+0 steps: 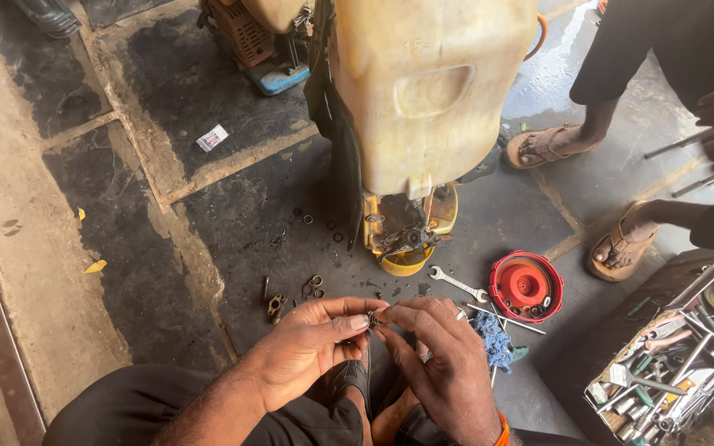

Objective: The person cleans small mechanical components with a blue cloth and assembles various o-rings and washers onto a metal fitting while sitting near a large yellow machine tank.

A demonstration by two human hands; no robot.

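stone floor below; both hands (378,343) pinch small metal part (374,318), orientation unclear.

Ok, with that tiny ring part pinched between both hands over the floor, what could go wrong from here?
1. The small metal part is held only by the fingertips of the left hand and right hand; if it slips, it could get lost among the loose rings on the dark floor.
2. The spanner and red cap lie close to another person's sandalled foot, so they might get kicked.
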